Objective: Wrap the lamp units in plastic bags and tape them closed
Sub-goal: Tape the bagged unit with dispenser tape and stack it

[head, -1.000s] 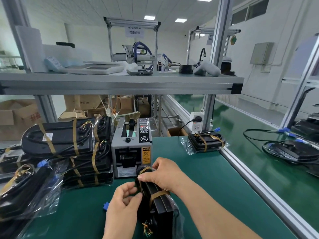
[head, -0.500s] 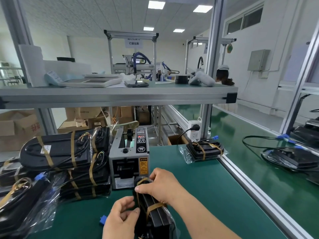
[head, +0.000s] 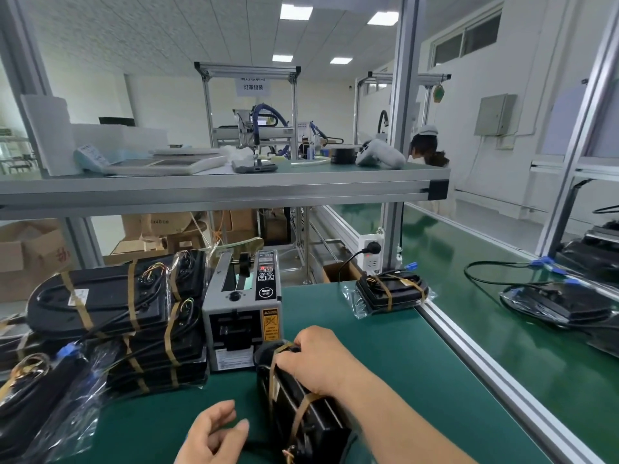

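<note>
A black lamp unit (head: 301,410) in a clear plastic bag, banded with brown tape, stands on edge on the green mat just in front of me. My right hand (head: 318,360) grips its top far end, fingers curled over the tape strip. My left hand (head: 214,433) hovers to the left of the unit, fingers loosely curled, holding nothing. A grey tape dispenser (head: 243,309) stands right behind the unit.
A stack of bagged, taped lamp units (head: 110,313) fills the left side. One more wrapped unit (head: 390,291) lies at the far right of the mat, by the aluminium rail (head: 495,373). A metal shelf (head: 214,190) spans overhead; the conveyor belt (head: 502,329) beyond the rail carries other units.
My left hand has let go of the lamp unit and drawn back to the left. My right hand keeps its grip on the top. The camera has tilted upward.
</note>
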`<action>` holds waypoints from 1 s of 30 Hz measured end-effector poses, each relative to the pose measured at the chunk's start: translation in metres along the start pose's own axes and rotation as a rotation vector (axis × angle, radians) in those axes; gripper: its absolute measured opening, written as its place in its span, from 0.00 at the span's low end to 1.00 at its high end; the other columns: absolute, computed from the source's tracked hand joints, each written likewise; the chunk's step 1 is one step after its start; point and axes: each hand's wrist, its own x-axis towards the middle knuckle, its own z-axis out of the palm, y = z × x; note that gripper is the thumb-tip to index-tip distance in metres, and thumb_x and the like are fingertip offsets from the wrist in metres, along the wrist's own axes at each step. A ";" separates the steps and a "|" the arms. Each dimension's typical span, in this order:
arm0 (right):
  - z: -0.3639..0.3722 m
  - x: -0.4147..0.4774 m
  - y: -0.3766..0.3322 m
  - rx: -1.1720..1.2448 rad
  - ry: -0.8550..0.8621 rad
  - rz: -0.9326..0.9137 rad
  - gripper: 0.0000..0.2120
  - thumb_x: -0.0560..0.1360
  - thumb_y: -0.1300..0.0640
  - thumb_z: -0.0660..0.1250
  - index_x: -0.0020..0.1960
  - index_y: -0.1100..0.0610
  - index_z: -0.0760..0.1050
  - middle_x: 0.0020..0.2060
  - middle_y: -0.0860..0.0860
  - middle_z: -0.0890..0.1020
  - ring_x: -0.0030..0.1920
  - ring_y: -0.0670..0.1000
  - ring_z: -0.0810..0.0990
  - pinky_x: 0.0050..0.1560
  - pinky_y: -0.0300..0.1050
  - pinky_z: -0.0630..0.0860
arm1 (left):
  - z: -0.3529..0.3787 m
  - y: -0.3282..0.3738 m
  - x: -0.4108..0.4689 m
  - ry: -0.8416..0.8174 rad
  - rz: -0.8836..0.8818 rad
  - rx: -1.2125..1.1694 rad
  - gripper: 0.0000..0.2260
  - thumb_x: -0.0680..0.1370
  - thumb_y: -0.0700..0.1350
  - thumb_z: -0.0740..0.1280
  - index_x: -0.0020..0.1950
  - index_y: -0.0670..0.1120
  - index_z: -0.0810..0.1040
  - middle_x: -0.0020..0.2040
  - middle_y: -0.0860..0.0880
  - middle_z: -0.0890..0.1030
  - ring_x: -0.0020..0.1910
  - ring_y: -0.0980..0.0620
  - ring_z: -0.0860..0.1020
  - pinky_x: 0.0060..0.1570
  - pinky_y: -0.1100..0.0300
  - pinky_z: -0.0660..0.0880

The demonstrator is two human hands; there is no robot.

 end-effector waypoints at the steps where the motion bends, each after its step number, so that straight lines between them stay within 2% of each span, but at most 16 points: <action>1: -0.003 -0.003 0.001 0.024 -0.008 -0.014 0.15 0.73 0.49 0.65 0.34 0.55 0.65 0.31 0.50 0.69 0.30 0.50 0.65 0.29 0.42 0.63 | -0.005 -0.003 -0.003 0.025 0.000 -0.002 0.12 0.71 0.34 0.76 0.47 0.48 0.80 0.48 0.45 0.84 0.43 0.56 0.81 0.47 0.62 0.76; 3: -0.005 -0.009 0.000 0.090 -0.061 -0.046 0.16 0.75 0.48 0.65 0.35 0.55 0.64 0.29 0.49 0.66 0.30 0.48 0.64 0.30 0.43 0.62 | -0.018 -0.004 -0.010 0.036 -0.025 0.007 0.12 0.72 0.38 0.77 0.53 0.46 0.81 0.48 0.49 0.84 0.42 0.59 0.81 0.41 0.68 0.73; 5: -0.001 -0.015 -0.005 0.218 -0.205 -0.074 0.17 0.75 0.47 0.65 0.37 0.59 0.71 0.30 0.51 0.73 0.33 0.49 0.70 0.36 0.44 0.69 | -0.039 0.000 -0.015 -0.004 -0.028 0.027 0.15 0.72 0.44 0.78 0.57 0.49 0.80 0.48 0.54 0.83 0.39 0.64 0.82 0.43 0.68 0.71; 6: 0.004 -0.018 -0.008 0.296 -0.291 -0.082 0.19 0.75 0.46 0.64 0.41 0.63 0.74 0.35 0.55 0.79 0.37 0.51 0.75 0.42 0.48 0.73 | -0.051 0.005 -0.018 -0.026 -0.019 0.037 0.17 0.71 0.50 0.77 0.58 0.51 0.79 0.49 0.56 0.84 0.40 0.67 0.82 0.45 0.67 0.72; 8: 0.014 -0.020 -0.016 0.399 -0.410 -0.101 0.23 0.75 0.45 0.63 0.48 0.67 0.76 0.45 0.62 0.83 0.43 0.58 0.80 0.51 0.55 0.76 | -0.075 0.014 -0.024 -0.055 0.012 0.098 0.18 0.71 0.57 0.74 0.59 0.57 0.76 0.50 0.61 0.84 0.43 0.67 0.81 0.48 0.67 0.73; 10: 0.024 -0.022 -0.029 0.414 -0.459 -0.168 0.20 0.79 0.47 0.62 0.51 0.64 0.79 0.50 0.62 0.85 0.50 0.65 0.83 0.58 0.61 0.77 | -0.096 0.024 -0.031 -0.047 0.047 0.187 0.15 0.74 0.57 0.72 0.58 0.62 0.73 0.47 0.70 0.81 0.44 0.69 0.79 0.43 0.74 0.72; 12: 0.029 -0.025 -0.047 0.397 -0.493 -0.243 0.17 0.82 0.48 0.60 0.52 0.59 0.82 0.51 0.61 0.85 0.55 0.64 0.83 0.63 0.63 0.75 | -0.114 0.036 -0.038 -0.064 0.064 0.200 0.13 0.75 0.59 0.70 0.58 0.62 0.73 0.47 0.77 0.77 0.46 0.73 0.78 0.42 0.79 0.69; 14: 0.032 -0.027 -0.069 0.361 -0.505 -0.329 0.18 0.84 0.49 0.58 0.53 0.60 0.81 0.51 0.59 0.85 0.55 0.62 0.83 0.64 0.63 0.75 | -0.131 0.048 -0.044 -0.148 0.067 0.049 0.20 0.72 0.63 0.69 0.61 0.57 0.76 0.50 0.71 0.81 0.49 0.69 0.80 0.46 0.75 0.72; 16: 0.036 -0.024 -0.093 0.347 -0.496 -0.430 0.18 0.85 0.53 0.55 0.53 0.65 0.79 0.51 0.61 0.84 0.55 0.63 0.81 0.63 0.64 0.75 | -0.147 0.062 -0.048 -0.186 0.056 -0.133 0.26 0.66 0.63 0.71 0.60 0.52 0.79 0.54 0.57 0.85 0.53 0.58 0.83 0.50 0.66 0.78; 17: 0.038 -0.022 -0.106 0.365 -0.493 -0.458 0.19 0.85 0.53 0.55 0.54 0.66 0.78 0.52 0.62 0.83 0.56 0.65 0.81 0.62 0.64 0.74 | -0.155 0.070 -0.047 -0.174 0.061 -0.229 0.26 0.64 0.62 0.72 0.58 0.51 0.81 0.54 0.51 0.86 0.54 0.52 0.84 0.50 0.60 0.79; 18: 0.038 -0.019 -0.120 0.396 -0.495 -0.472 0.19 0.85 0.51 0.56 0.54 0.65 0.78 0.52 0.63 0.84 0.55 0.65 0.81 0.60 0.63 0.76 | -0.163 0.077 -0.045 -0.153 0.073 -0.321 0.24 0.65 0.60 0.74 0.57 0.50 0.83 0.55 0.47 0.86 0.54 0.47 0.84 0.49 0.56 0.80; 20: 0.038 -0.014 -0.150 0.419 -0.533 -0.494 0.19 0.83 0.45 0.57 0.54 0.56 0.82 0.47 0.58 0.86 0.48 0.60 0.85 0.50 0.55 0.81 | -0.177 0.095 -0.036 -0.086 0.111 -0.431 0.22 0.68 0.55 0.76 0.57 0.46 0.83 0.54 0.42 0.85 0.52 0.43 0.85 0.44 0.54 0.82; 22: 0.038 -0.005 -0.174 0.460 -0.617 -0.479 0.19 0.81 0.39 0.58 0.53 0.49 0.82 0.43 0.51 0.86 0.43 0.53 0.86 0.45 0.47 0.83 | -0.192 0.110 -0.018 0.034 0.141 -0.488 0.23 0.69 0.56 0.75 0.57 0.41 0.82 0.49 0.41 0.86 0.42 0.46 0.85 0.35 0.57 0.80; 25: 0.051 0.015 -0.194 0.575 -0.651 -0.397 0.20 0.79 0.35 0.59 0.57 0.48 0.78 0.46 0.48 0.87 0.48 0.50 0.87 0.48 0.51 0.84 | -0.220 0.121 0.024 0.222 0.100 -0.506 0.15 0.76 0.55 0.68 0.52 0.43 0.79 0.37 0.43 0.82 0.27 0.52 0.76 0.26 0.62 0.72; 27: 0.068 0.026 -0.201 0.602 -0.587 -0.407 0.18 0.78 0.40 0.65 0.62 0.48 0.78 0.54 0.51 0.85 0.51 0.50 0.86 0.47 0.48 0.84 | -0.237 0.119 0.053 0.309 0.006 -0.489 0.13 0.79 0.55 0.67 0.48 0.45 0.76 0.32 0.46 0.76 0.22 0.55 0.69 0.21 0.66 0.68; 30: 0.101 0.037 -0.210 0.660 -0.475 -0.399 0.24 0.77 0.57 0.72 0.71 0.52 0.72 0.67 0.56 0.76 0.56 0.52 0.83 0.54 0.47 0.83 | -0.256 0.108 0.083 0.337 -0.124 -0.460 0.15 0.79 0.58 0.67 0.46 0.45 0.74 0.26 0.49 0.74 0.22 0.56 0.67 0.19 0.66 0.69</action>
